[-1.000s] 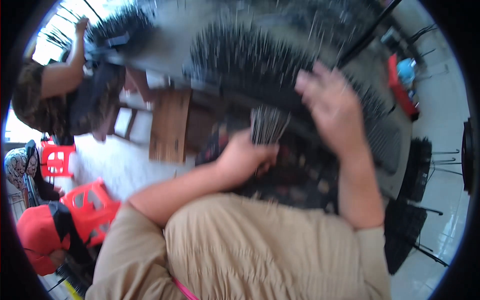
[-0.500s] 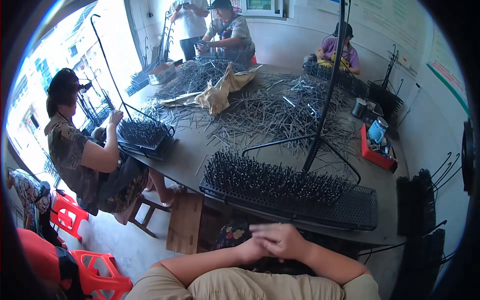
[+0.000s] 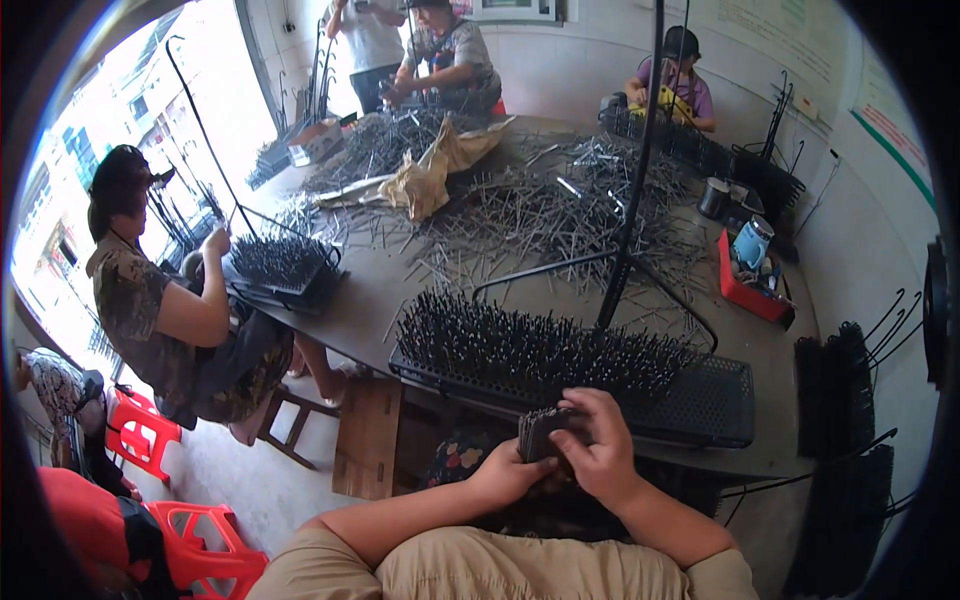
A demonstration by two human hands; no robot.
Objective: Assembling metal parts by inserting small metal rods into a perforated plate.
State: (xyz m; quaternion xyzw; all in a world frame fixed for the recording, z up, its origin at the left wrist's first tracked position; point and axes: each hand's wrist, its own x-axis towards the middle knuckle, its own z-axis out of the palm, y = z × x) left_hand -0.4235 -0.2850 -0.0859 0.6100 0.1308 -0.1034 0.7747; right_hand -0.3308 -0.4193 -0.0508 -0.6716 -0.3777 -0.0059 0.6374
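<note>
Here, dark bundle [image 3: 539, 436] in both grips: left hand [image 3: 506, 474] around its base, right hand [image 3: 603, 452] at its right edge.

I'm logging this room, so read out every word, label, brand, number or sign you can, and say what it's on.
None can be read.
Pale wall poster: faint lines, too small to read.
Green-edged poster: any lettering is too blurred to read.
Blue mug: none I can make out.
Held stack: none I can make out.

Table [image 3: 365, 305] with rods [image 3: 560, 220], black tray [image 3: 715, 400]
</note>
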